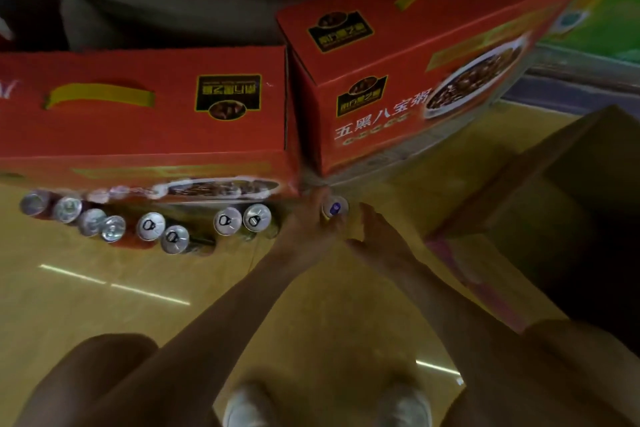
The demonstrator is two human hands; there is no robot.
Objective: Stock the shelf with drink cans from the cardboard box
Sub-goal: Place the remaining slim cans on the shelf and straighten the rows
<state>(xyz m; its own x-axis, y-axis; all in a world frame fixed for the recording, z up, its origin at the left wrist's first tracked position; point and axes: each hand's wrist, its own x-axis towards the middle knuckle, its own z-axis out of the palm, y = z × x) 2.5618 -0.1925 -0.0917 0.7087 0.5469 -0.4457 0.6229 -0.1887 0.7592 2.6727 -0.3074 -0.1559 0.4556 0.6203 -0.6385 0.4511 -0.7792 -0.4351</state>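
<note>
A small silver-topped drink can (pixel 335 208) stands on the shiny yellow floor (pixel 311 315), between two hands. The left hand (pixel 304 224) touches it, but its grip is too blurry to tell. The right hand (pixel 377 236) is open and holds nothing.

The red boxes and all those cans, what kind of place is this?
Probably a shop or its stockroom: big red printed cartons stand side by side, drink cans are lined up on the floor, and an open cardboard box is on the right.
</note>
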